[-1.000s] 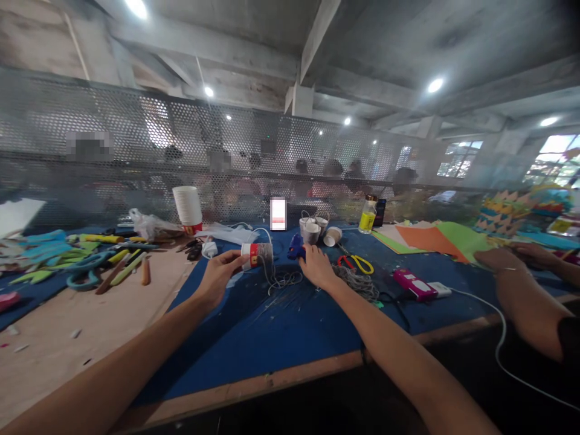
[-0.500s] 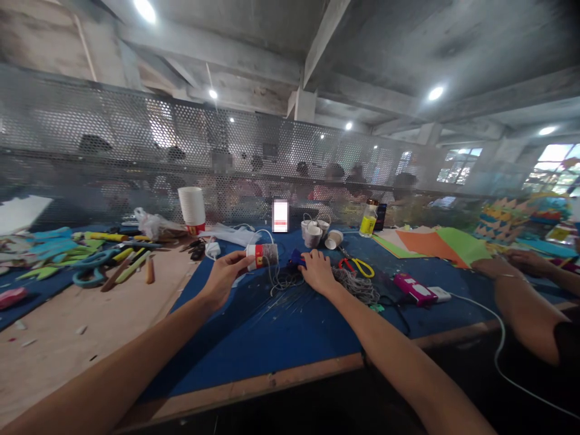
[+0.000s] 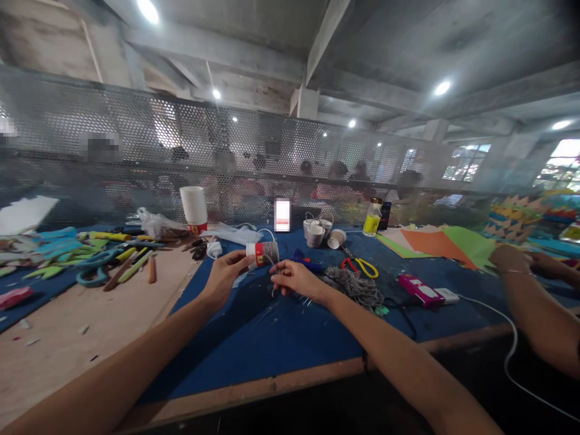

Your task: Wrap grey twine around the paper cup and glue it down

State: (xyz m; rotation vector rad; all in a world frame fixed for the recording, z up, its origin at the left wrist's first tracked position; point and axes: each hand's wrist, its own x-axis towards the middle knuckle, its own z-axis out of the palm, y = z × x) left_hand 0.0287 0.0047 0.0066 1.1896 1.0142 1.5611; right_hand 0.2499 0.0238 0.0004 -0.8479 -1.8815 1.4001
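Observation:
My left hand (image 3: 225, 276) is closed around a small paper cup (image 3: 263, 253) with a red band, partly wrapped in grey twine, held on its side above the blue mat (image 3: 281, 338). My right hand (image 3: 293, 279) pinches the loose grey twine (image 3: 273, 263) that hangs from the cup. A blue glue gun (image 3: 308, 261) lies just behind my right hand. To its right sits a heap of grey twine (image 3: 356, 284).
Yellow-handled scissors (image 3: 362, 266), a pink device (image 3: 414, 287) with a white cable, twine-wrapped cups (image 3: 316, 231), a yellow bottle (image 3: 374, 219) and a white cup stack (image 3: 194, 208) sit on the table. Foam shapes and tools lie at left. Another person's arms (image 3: 530, 290) rest at right by coloured paper.
My right hand left the glue gun, drew back toward the cup and closed on the twine. My left hand kept the cup nearly still.

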